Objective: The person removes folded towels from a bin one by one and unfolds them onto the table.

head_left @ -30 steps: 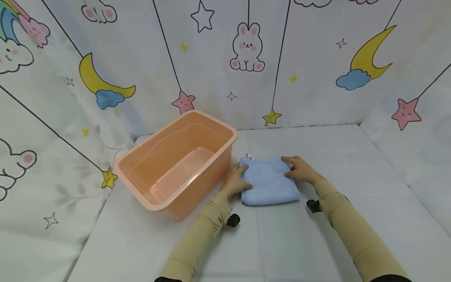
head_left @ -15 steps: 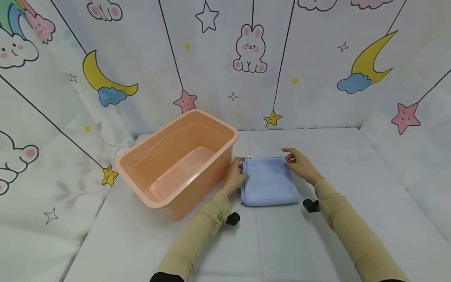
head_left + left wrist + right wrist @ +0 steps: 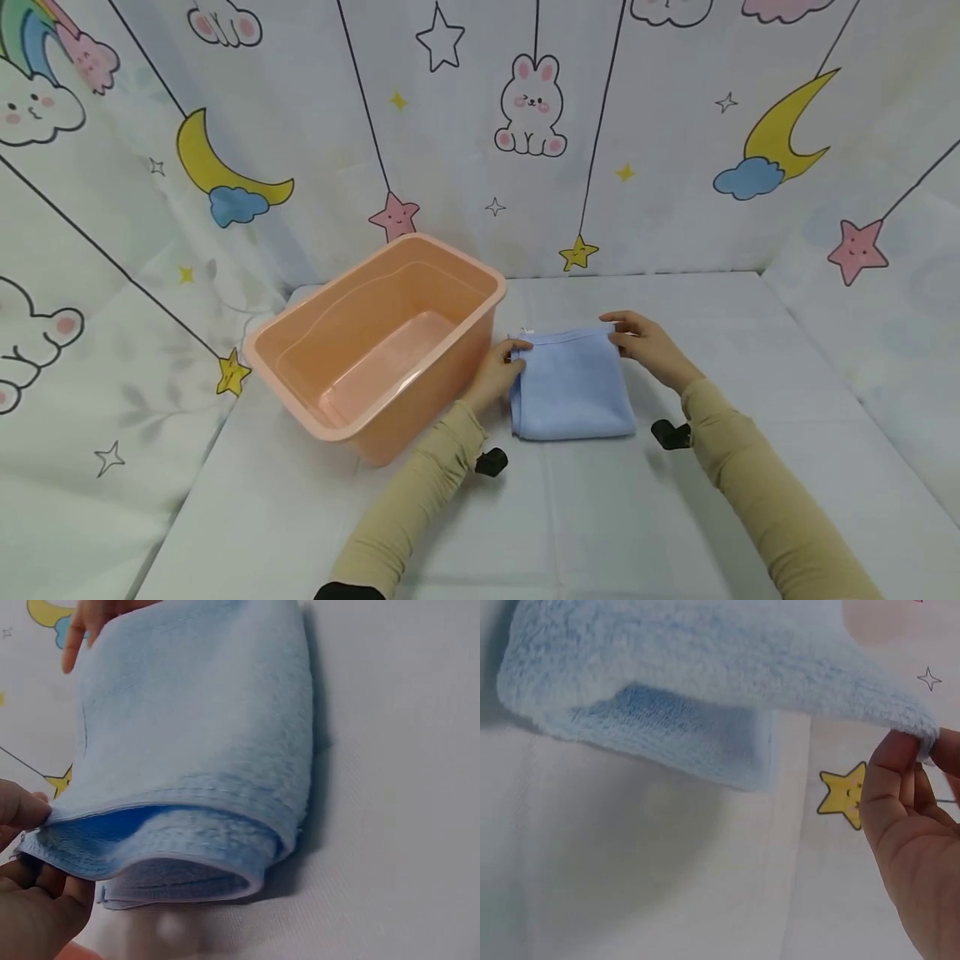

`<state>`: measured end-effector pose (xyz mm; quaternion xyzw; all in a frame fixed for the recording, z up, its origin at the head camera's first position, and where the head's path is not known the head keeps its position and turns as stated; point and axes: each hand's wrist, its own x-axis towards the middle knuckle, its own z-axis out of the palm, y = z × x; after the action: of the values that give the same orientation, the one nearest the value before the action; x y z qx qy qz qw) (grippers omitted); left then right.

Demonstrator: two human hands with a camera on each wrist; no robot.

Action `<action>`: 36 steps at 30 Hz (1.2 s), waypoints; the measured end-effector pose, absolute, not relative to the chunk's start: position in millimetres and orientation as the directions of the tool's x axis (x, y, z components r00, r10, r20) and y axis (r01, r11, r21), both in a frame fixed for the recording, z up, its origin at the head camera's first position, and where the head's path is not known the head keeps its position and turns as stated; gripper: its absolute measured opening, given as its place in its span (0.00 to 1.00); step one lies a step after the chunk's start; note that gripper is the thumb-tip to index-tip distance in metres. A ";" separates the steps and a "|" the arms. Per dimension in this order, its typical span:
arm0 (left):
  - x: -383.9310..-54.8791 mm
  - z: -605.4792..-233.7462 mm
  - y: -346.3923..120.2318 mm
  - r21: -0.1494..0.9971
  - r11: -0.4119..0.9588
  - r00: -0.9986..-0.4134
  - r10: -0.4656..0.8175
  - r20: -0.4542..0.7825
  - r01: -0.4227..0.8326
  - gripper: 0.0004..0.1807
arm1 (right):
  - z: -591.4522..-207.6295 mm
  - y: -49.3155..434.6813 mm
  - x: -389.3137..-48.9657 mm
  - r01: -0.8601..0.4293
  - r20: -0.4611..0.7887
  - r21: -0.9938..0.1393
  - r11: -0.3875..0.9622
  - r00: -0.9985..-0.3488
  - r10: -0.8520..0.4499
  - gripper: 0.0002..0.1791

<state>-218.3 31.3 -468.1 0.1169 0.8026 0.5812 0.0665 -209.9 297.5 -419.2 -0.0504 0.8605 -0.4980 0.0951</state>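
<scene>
A light blue towel (image 3: 573, 387), folded into a compact square, lies on the white table with its far edge lifted. My left hand (image 3: 495, 375) pinches its far left corner; the left wrist view shows thumb and fingers on the upper layers of the towel (image 3: 195, 712), which part from the layers below. With my right hand (image 3: 654, 348) I pinch the far right corner, and in the right wrist view that corner of the towel (image 3: 705, 660) is raised off the lower fold. A small white tag (image 3: 527, 332) sticks out at the far left.
Left of the towel stands a peach plastic tub (image 3: 442, 400), close beside my left hand, with nothing visible inside. A white backdrop (image 3: 652, 225) with printed stars, moons and a rabbit rises behind the table (image 3: 600, 525).
Both hands have gone from lying at the towel's sides to pinching its far corners. The far edge of the top layers has come up slightly.
</scene>
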 end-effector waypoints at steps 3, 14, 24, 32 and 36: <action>-214.4 -463.2 26.9 0.956 0.278 -0.961 0.277 0.011 0.092 0.19 | -418.6 303.0 -204.3 -0.011 -0.083 -0.892 0.453 -0.979 -0.186 0.18; -179.6 -420.2 9.6 0.994 0.099 -0.931 0.365 -0.001 0.038 0.25 | -389.6 317.5 -156.8 -0.028 -0.053 -0.933 0.359 -0.975 -0.215 0.21; -148.3 -430.8 -9.2 0.999 -0.015 -0.878 0.479 -0.024 -0.035 0.29 | -386.4 319.2 -111.7 -0.004 -0.062 -0.972 0.234 -0.960 -0.272 0.15; -114.5 -448.9 -22.9 0.988 -0.004 -0.845 0.518 -0.130 -0.154 0.29 | -405.0 312.4 -81.0 0.086 -0.147 -0.974 0.212 -0.945 -0.292 0.15; -100.3 -459.7 -26.9 0.981 0.005 -0.844 0.509 -0.168 -0.192 0.29 | -419.1 310.4 -69.2 0.142 -0.194 -0.972 0.187 -0.934 -0.301 0.15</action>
<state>-100.3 -26.9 -459.7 0.1194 0.6624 0.6953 0.2522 -69.2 310.4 -419.1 -0.0529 0.7504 -0.6355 0.1741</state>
